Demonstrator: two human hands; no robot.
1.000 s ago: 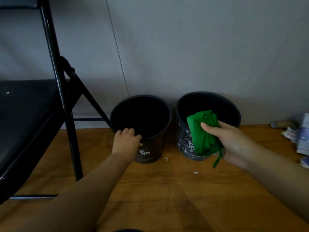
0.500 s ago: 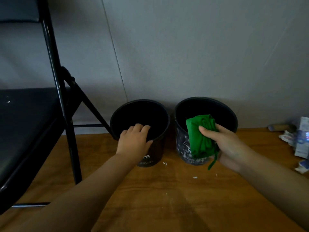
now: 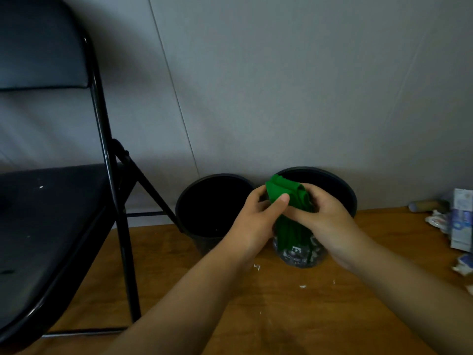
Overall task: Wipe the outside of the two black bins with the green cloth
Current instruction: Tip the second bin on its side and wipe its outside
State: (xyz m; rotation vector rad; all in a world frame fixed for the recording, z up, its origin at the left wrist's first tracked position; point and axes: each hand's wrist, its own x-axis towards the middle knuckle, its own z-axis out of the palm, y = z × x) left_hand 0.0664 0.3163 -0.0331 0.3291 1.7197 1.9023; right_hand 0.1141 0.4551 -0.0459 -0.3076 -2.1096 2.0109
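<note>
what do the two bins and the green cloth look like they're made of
Left bin: likely matte black plastic, with a thin rolled rim.
Right bin: probably the same plastic, with a pale printed pattern low on its wall.
Green cloth: soft fabric, folding limply; the weave is too dim to tell.

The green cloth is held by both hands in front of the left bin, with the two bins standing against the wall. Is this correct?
Not quite. The head view shows the green cloth held by the left hand and right hand in front of the right bin, not the left bin. The rest holds: both bins stand against the wall.
</note>
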